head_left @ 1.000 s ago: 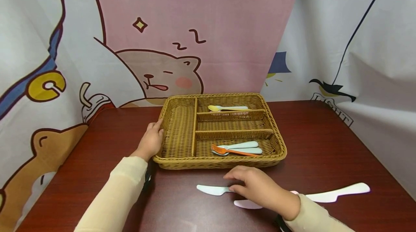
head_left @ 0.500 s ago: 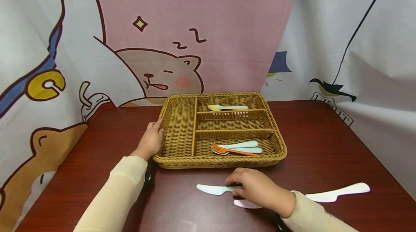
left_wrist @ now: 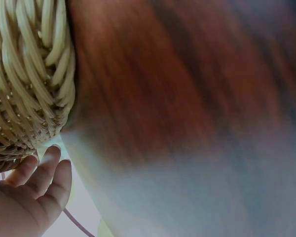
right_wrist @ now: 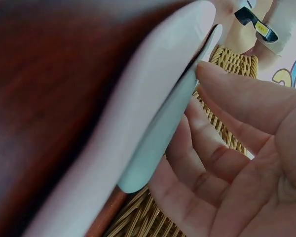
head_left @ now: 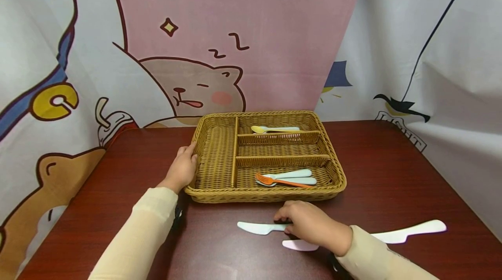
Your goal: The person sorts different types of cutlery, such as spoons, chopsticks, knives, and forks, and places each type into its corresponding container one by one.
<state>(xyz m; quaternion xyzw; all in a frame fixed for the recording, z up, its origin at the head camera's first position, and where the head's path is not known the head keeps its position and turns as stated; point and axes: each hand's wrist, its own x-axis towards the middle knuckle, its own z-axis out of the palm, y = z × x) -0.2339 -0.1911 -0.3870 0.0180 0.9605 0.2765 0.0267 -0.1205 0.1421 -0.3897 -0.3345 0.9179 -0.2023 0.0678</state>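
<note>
Pinching the blue knife point(head_left: 256, 228) between thumb and fingers is your right hand point(head_left: 313, 224). Your left hand point(head_left: 180, 170), fingers relaxed, touches the basket point(head_left: 251, 195).

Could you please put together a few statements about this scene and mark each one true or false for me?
1. The right hand touches the pale blue knife. True.
2. The left hand holds the white knife. False: the left hand is at the left side of the basket, and the white knife lies on the table.
3. The orange fork lies inside the basket. True.
4. The yellow spoon lies in the long left compartment. False: the yellow spoon is in the far compartment on the right side.
5. The pink knife is partly hidden by the right hand in the head view. True.
</note>
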